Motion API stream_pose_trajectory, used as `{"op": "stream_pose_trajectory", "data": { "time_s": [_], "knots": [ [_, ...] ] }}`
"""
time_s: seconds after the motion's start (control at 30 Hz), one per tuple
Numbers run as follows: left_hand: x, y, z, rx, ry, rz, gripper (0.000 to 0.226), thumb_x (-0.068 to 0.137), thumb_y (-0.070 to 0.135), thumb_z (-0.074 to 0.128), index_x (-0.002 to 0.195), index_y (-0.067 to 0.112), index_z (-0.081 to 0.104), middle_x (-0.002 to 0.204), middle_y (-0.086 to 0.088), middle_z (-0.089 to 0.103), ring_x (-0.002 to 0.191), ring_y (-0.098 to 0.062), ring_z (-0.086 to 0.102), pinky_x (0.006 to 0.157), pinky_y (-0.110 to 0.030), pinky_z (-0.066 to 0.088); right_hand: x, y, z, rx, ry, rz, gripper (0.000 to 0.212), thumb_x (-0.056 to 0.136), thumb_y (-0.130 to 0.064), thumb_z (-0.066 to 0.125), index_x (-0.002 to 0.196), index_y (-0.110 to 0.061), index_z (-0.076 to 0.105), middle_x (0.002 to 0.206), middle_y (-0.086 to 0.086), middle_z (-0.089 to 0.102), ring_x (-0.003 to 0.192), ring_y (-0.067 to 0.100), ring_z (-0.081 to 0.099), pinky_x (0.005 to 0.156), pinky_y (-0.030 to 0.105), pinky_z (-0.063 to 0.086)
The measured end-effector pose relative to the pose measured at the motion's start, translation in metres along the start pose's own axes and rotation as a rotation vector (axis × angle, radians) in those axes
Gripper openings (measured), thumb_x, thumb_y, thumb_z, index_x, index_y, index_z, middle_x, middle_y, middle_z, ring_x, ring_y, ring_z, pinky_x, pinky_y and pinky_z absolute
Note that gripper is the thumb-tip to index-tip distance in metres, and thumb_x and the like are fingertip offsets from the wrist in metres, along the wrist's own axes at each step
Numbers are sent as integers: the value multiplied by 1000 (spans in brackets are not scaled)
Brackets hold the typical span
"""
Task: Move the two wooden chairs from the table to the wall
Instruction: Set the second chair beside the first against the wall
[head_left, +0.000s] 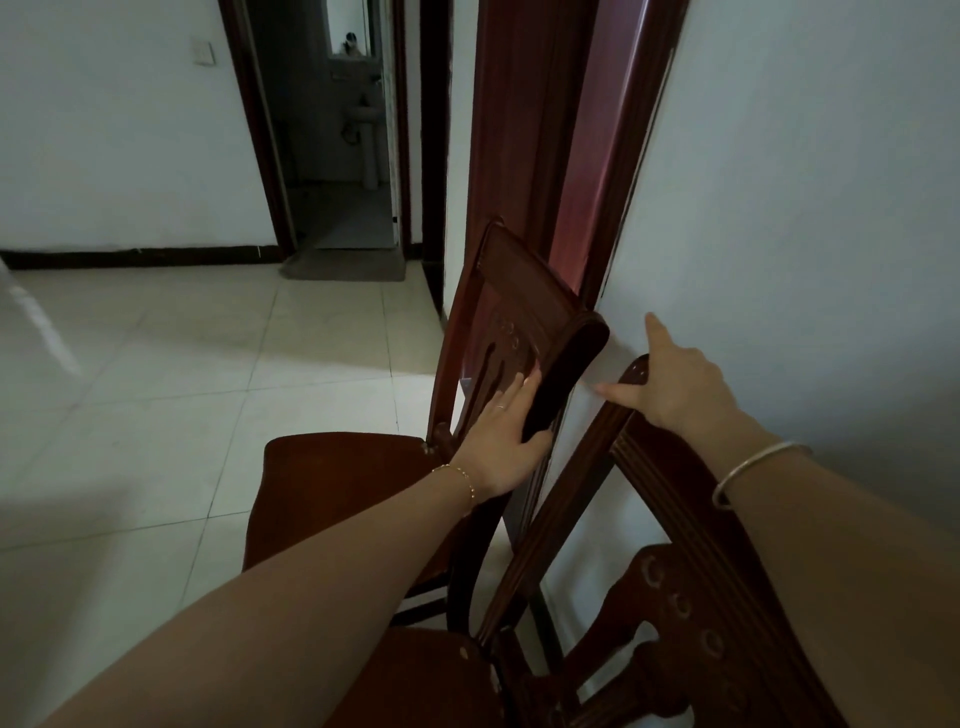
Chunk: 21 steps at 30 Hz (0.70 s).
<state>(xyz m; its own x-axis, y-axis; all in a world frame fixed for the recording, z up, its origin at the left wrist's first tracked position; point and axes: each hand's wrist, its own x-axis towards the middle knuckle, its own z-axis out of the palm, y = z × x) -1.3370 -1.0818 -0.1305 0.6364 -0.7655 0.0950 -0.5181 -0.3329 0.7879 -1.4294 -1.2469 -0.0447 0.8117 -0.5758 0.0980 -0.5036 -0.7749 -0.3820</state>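
Note:
Two dark wooden chairs stand side by side with their backs toward the white wall (805, 218) on the right. The farther chair (524, 291) has its carved back close to the wall, its seat facing left. My left hand (501, 436) grips the near end of its top rail. The nearer chair (691, 525) fills the lower right. My right hand (675, 384) rests on the far end of its top rail, with forefinger and thumb spread out; the fingertip reaches toward the wall.
A reddish-brown door frame (587, 130) rises just beyond the farther chair. Pale floor tiles (182, 374) spread to the left. An open doorway (343, 135) at the back shows a washbasin room, with a grey mat before it.

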Motion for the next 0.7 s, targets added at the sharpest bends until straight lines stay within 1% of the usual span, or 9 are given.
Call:
{"op": "stream_pose_trajectory", "data": {
  "time_s": [0.13,0.27,0.4,0.53,0.57,0.6,0.63,0.67,0.7],
  "knots": [
    [11,14,-2,-67,-22,5,71,94,23,44,151,29,1,162,2,3,148,-16,2,121,-43,11,2,-13,6,67,34,-22,105,74,-46,75,150,-16,10,128,20,54,118,38,48,92,39,41],
    [24,27,-8,-212,-70,-14,71,93,15,41,151,25,2,161,4,5,146,-10,8,118,-27,11,17,-22,10,80,48,20,104,72,-45,77,149,-15,14,128,19,54,117,36,50,87,38,43],
    [38,34,-9,-268,-95,-45,72,92,16,43,151,27,4,161,3,11,146,-11,15,119,-31,16,32,-25,16,82,81,20,100,70,-44,79,146,-15,20,124,17,57,111,35,55,74,33,39],
    [38,23,-7,-244,-91,-22,75,90,17,48,151,27,6,160,4,15,144,-8,18,112,-21,19,38,-25,21,82,80,8,97,70,-45,79,145,-17,23,122,16,59,108,34,57,73,32,41],
    [37,18,-8,-242,-89,-17,75,90,15,49,151,27,7,158,7,18,141,-2,21,108,-15,21,39,-24,21,78,81,3,97,70,-46,79,145,-17,23,122,16,59,107,34,57,72,32,40],
    [35,14,-9,-254,-85,-13,74,89,13,49,151,28,10,153,13,23,133,11,26,102,-5,23,39,-24,21,76,80,-3,97,70,-46,78,145,-18,23,122,16,59,107,34,57,72,31,39],
    [34,9,-9,-265,-78,-4,74,89,10,49,149,31,12,145,20,28,119,26,31,93,5,25,40,-23,21,78,79,-10,98,71,-47,78,146,-19,23,123,16,59,108,34,57,73,31,38],
    [33,4,-10,-263,-68,9,74,88,7,49,147,34,13,137,26,29,105,37,30,84,10,25,40,-23,21,81,80,-19,98,71,-46,77,147,-19,22,123,15,59,109,34,56,73,30,37],
    [33,2,-10,-251,-59,14,75,87,5,48,144,38,13,135,29,28,102,41,27,83,11,24,40,-23,21,85,83,-31,98,72,-46,77,148,-20,22,123,15,59,108,33,57,72,29,36]
  ]
}}
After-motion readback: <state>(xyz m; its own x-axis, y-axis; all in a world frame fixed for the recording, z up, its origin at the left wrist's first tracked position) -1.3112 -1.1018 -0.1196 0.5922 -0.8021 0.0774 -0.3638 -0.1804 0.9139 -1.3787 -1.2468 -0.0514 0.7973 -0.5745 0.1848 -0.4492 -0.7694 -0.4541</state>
